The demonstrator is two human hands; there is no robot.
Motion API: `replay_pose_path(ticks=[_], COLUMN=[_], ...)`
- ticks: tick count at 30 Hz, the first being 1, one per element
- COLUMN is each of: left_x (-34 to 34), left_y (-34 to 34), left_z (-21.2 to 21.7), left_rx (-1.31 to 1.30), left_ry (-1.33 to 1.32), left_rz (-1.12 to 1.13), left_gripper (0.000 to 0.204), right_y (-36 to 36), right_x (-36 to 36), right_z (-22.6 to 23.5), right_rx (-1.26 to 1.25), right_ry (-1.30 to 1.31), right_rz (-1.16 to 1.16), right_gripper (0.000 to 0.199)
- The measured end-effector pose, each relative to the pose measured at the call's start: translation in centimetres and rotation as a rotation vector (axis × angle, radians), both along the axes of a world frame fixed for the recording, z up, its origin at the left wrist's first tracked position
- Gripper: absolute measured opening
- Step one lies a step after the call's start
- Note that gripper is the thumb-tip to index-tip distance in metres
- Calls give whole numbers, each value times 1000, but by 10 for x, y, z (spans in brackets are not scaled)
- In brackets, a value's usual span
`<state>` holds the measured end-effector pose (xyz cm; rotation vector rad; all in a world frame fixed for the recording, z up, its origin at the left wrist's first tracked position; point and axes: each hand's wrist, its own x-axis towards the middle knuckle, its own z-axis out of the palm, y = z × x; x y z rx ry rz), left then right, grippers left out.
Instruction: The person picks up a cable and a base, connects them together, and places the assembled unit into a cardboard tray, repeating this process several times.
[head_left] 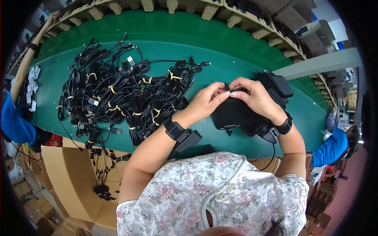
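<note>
My left hand and my right hand meet above the green table, fingertips pinched on a thin black cable with a small dark connector end. The rest of that cable is mostly hidden by my fingers. Directly below are flat black box-shaped devices with rounded corners, overlapping one another. Left of my hands spreads a large heap of black cables, coiled and bound with tan ties, some plugs sticking out. Beyond my right hand more black devices with ribbed edges stand stacked.
An open cardboard box with some cables hanging into it stands below the table's near left edge. Shelving with tan trays runs along the back. A grey post crosses at right. Two people in blue work at either side.
</note>
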<state>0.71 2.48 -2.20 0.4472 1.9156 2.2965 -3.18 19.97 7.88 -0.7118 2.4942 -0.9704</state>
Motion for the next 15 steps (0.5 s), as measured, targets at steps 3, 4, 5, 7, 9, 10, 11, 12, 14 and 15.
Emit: replay_pose_path(ticks=[3,4,5,7,9,10,11,12,14,15], left_x=[-2,-2,-3,-9,-12,-12,-12,-12,-11,-10], left_y=[-7,-7,-9,-18,-21,-20,-20,-19,-16,-15], left_z=[5,7,8,8,14,21,29,32,32,31], left_rx=[-73,-108,-106,33,105,304,503,701,720,738], left_ry=[106,157,155,-1,-72,-127,-181,-233,-222,-220], left_rz=[45,52,55,86,106,110,112,117,144,165], left_gripper=[31,30,30,29,28,27,27,26,25,25], right_y=[-9,-12,-16,-24,-22,-18,-14,-11,-5,-6], right_x=[-6,-8,-12,-23,-39,-48,-53,-55,-53,-51], right_z=[21,26,31,35,35,35,34,30,14,6], right_rx=[172,174,16,-300,-355,-410,-466,-467,-249,-139], right_ry=[379,379,311,171,149,126,104,108,-37,-107], right_rz=[207,210,92,-143,-164,-190,-215,-204,51,175], right_gripper=[26,26,26,26,27,27,28,28,26,26])
